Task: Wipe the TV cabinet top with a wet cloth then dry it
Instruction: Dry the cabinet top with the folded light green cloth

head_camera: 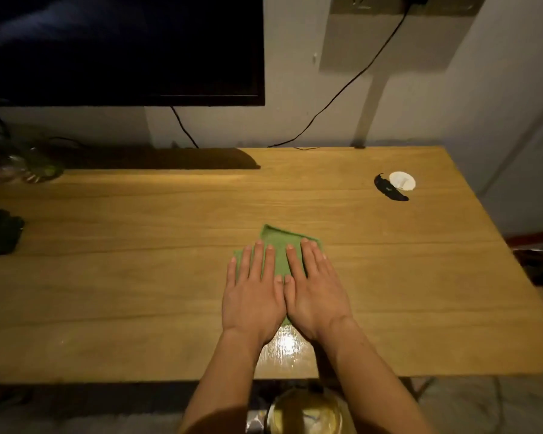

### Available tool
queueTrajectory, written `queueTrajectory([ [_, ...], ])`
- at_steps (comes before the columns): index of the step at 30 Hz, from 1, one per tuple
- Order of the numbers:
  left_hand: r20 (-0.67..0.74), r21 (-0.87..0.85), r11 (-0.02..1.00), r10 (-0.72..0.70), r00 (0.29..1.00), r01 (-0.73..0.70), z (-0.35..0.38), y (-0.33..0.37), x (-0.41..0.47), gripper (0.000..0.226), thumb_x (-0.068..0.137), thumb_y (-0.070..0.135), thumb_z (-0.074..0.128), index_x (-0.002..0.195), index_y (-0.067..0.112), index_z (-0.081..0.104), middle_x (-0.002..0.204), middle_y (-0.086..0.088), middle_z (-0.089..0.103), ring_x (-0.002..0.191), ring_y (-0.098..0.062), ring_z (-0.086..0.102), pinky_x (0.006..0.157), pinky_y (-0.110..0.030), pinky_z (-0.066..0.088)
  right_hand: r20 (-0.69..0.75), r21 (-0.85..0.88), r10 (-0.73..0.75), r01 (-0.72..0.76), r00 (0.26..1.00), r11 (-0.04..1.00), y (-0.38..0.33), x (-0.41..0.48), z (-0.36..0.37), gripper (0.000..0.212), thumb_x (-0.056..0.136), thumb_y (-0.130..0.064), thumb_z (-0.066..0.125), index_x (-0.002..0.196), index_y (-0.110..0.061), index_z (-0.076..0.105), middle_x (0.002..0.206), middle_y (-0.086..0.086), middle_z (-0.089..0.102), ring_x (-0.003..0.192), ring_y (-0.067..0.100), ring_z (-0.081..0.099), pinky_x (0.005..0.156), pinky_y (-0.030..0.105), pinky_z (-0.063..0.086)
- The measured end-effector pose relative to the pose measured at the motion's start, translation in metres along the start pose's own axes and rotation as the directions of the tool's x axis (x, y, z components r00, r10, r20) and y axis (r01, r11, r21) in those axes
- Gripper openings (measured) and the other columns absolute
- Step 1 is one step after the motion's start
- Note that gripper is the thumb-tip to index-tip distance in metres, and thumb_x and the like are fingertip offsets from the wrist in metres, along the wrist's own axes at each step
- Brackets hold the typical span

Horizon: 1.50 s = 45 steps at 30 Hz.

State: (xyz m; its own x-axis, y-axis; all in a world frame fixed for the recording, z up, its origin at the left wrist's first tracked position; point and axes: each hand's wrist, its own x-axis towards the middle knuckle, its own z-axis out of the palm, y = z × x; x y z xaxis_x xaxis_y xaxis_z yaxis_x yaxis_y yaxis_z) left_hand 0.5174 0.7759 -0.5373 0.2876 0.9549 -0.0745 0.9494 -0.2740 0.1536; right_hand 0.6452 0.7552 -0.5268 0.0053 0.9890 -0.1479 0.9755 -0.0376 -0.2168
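Both the left hand (252, 296) and right hand (314, 294) are lying flat and covering most of the green cloth (279, 245), hiding its near half, so only the far corner and a sliver between the wrists are showing. The TV (123, 48) is running off the top and left edges, the clear clutter (19, 164) in shadow at far left is too dark to identify, and the dark cloth-like lump (0, 231) is being cut by the left edge. The small black object (389, 189) beside the white disc (402, 180) is too small to identify, and the round yellowish thing (308, 411) below the cabinet top (138, 277) is being cropped by the bottom edge and overlapped by the forearms.
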Motion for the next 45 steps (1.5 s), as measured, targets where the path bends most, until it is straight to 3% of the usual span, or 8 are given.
queueTrajectory([
  [6,0.038,0.002,1.000,0.022,0.999,-0.022,0.010,0.037,-0.116,0.060,0.100,0.045,0.006,0.153,0.022,-0.010,0.164,-0.002,-0.010,0.151,-0.021,-0.012,0.122,-0.048,-0.004,0.030,-0.035,0.048,-0.047,0.998,0.998,0.001,-0.126,0.014,0.060,0.100,-0.043,0.003,0.150,-0.019,-0.019,0.160,0.012,-0.020,0.145,0.024,-0.025,0.120,0.039,-0.010],
  [12,0.047,-0.002,1.000,0.023,0.999,-0.023,0.008,0.048,-0.126,0.062,0.096,0.048,-0.007,0.152,0.024,-0.018,0.163,0.000,-0.019,0.148,-0.019,-0.023,0.120,-0.047,-0.011,0.038,-0.037,0.046,-0.045,0.998,0.998,0.008,-0.136,0.009,0.060,0.100,-0.043,0.002,0.149,-0.019,-0.021,0.159,0.011,-0.025,0.145,0.024,-0.027,0.121,0.040,-0.010],
  [19,0.020,-0.030,0.999,0.035,0.999,-0.035,0.005,0.045,-0.034,0.061,0.098,0.048,-0.003,0.154,0.024,-0.012,0.164,0.001,-0.015,0.150,-0.018,-0.017,0.121,-0.045,-0.010,-0.001,0.009,0.065,-0.065,0.998,0.998,0.029,-0.050,-0.004,0.059,0.100,-0.040,0.005,0.151,-0.020,-0.017,0.161,0.009,-0.021,0.146,0.021,-0.025,0.119,0.036,-0.012],
  [34,-0.049,-0.059,0.997,0.056,0.997,-0.058,-0.001,0.051,0.297,0.060,0.101,0.042,0.010,0.157,0.022,0.003,0.166,-0.002,-0.001,0.152,-0.020,-0.006,0.122,-0.048,-0.002,-0.080,-0.023,0.068,-0.070,0.994,0.997,0.122,0.261,-0.055,0.060,0.101,-0.043,0.010,0.157,-0.019,0.004,0.164,0.009,-0.003,0.150,0.021,-0.007,0.122,0.037,-0.001],
  [38,-0.080,-0.049,0.997,0.051,0.995,-0.055,-0.001,0.055,0.315,0.060,0.101,0.043,0.010,0.157,0.021,0.007,0.166,-0.003,0.004,0.152,-0.021,-0.002,0.122,-0.048,0.000,-0.096,-0.027,0.054,-0.057,0.994,0.998,0.130,0.280,-0.058,0.060,0.101,-0.042,0.012,0.157,-0.019,0.007,0.164,0.010,0.004,0.150,0.023,-0.001,0.122,0.039,0.001],
  [45,-0.044,-0.040,0.997,0.064,0.997,-0.066,0.001,0.063,0.263,0.059,0.102,0.042,0.011,0.157,0.022,0.005,0.166,-0.002,0.001,0.152,-0.020,-0.004,0.122,-0.048,0.000,-0.058,-0.084,0.101,-0.105,0.993,0.991,0.122,0.224,-0.050,0.060,0.100,-0.045,0.006,0.156,-0.025,-0.001,0.165,0.006,-0.005,0.150,0.019,-0.011,0.120,0.048,-0.008],
])
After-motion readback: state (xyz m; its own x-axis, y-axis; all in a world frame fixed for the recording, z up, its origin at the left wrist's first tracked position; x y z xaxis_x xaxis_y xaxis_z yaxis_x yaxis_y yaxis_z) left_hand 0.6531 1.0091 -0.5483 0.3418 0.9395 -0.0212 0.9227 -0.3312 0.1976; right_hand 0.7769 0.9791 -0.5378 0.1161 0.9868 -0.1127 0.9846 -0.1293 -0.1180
